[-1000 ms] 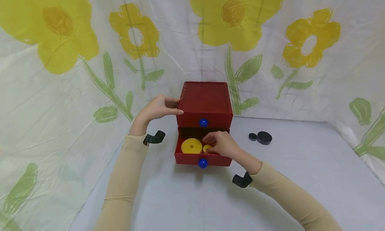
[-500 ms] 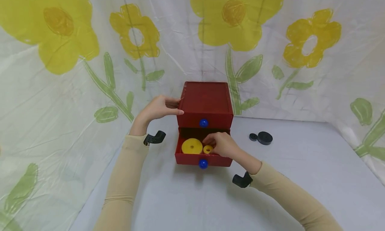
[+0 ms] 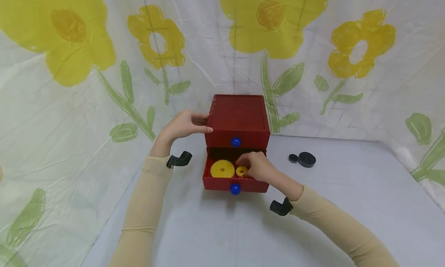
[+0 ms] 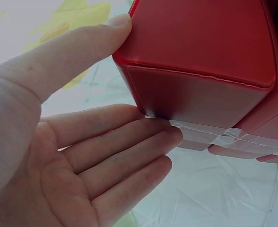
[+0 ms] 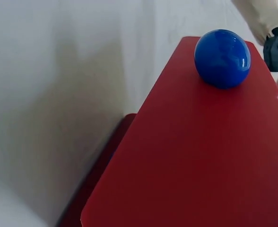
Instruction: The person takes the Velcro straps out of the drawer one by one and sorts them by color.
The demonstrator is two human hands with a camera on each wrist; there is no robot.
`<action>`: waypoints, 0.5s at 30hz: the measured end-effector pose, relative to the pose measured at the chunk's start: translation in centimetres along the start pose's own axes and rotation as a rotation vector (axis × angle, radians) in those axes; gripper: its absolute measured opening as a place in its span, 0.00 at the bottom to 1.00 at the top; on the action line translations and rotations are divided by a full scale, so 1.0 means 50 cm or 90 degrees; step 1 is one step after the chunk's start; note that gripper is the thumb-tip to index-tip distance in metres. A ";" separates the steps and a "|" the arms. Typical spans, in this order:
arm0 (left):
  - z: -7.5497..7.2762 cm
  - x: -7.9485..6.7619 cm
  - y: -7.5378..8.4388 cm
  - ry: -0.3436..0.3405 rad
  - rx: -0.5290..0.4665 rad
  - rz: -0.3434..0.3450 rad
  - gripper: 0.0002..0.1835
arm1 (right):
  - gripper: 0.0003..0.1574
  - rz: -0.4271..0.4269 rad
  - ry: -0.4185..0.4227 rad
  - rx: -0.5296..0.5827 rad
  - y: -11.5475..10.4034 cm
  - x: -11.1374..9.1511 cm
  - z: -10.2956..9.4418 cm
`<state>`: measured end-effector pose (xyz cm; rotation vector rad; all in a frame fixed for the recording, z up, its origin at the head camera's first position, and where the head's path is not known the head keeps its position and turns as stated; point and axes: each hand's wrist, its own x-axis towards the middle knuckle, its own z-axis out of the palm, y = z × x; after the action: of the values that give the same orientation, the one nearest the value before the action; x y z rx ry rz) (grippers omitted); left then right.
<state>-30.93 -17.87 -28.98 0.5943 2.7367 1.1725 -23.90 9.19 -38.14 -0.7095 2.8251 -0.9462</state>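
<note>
In the head view a small red cabinet [image 3: 240, 112] stands at the back of the table. Its lower drawer [image 3: 217, 183] is pulled out. A large yellow disc [image 3: 221, 169] lies in the drawer, with a small yellow ring [image 3: 241, 171] to its right. My right hand [image 3: 259, 166] reaches in from the right, its curled fingers and thumb around the small ring. My left hand [image 3: 184, 124] touches the cabinet's left side. In the left wrist view, the thumb [image 4: 115, 33] rests at a corner and the straight fingers [image 4: 125, 146] lie along the edge below.
Two black discs, a small one [image 3: 293, 158] and a larger one [image 3: 307, 159], lie right of the cabinet. Blue knobs stick out from the upper drawer [image 3: 250, 139] and the lower drawer. A flower-printed sheet [image 3: 208, 46] hangs behind.
My right thumb has shifted off the front of the small yellow ring to its right side, so more of the ring shows. The left hand stays in place.
</note>
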 end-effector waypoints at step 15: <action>0.000 0.002 -0.003 0.002 0.004 0.001 0.38 | 0.21 -0.011 0.029 0.018 -0.013 -0.013 -0.014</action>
<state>-31.06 -17.92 -29.07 0.5961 2.7435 1.1671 -23.23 9.41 -37.23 -0.7194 2.8429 -1.0171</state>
